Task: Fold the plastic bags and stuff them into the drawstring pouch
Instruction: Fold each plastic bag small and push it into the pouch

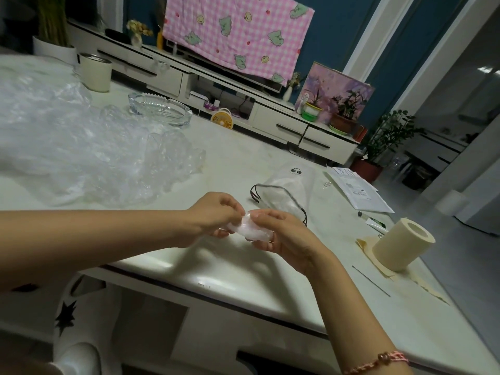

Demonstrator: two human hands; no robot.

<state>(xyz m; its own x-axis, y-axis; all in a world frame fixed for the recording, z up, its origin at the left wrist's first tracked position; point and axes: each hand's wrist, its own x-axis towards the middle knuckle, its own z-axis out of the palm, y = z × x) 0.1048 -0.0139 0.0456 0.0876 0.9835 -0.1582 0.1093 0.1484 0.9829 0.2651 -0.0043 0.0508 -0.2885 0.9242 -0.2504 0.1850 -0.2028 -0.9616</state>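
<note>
Just above the near edge of the surface [238,158], both hands are together, clamped on one bag [254,231] folded down to a small wad. Left hand [213,216] pinches its left end with thumb and fingertips, wrist bent down. Right hand [284,236] grips the other end, thumb on top, fingers curled under.

Film looks thin, near weightless, soft and slick. It will likely spring open if let go, so grip across the folds, not on a loose edge.

Pouch [284,190] lies flat just beyond the right hand, mouth toward the hands. It looks limp and will probably need one hand to hold it open.

Farther left, a pile [81,147] of crumpled bags spreads wide. Ashtray [159,108] sits behind it.
</note>
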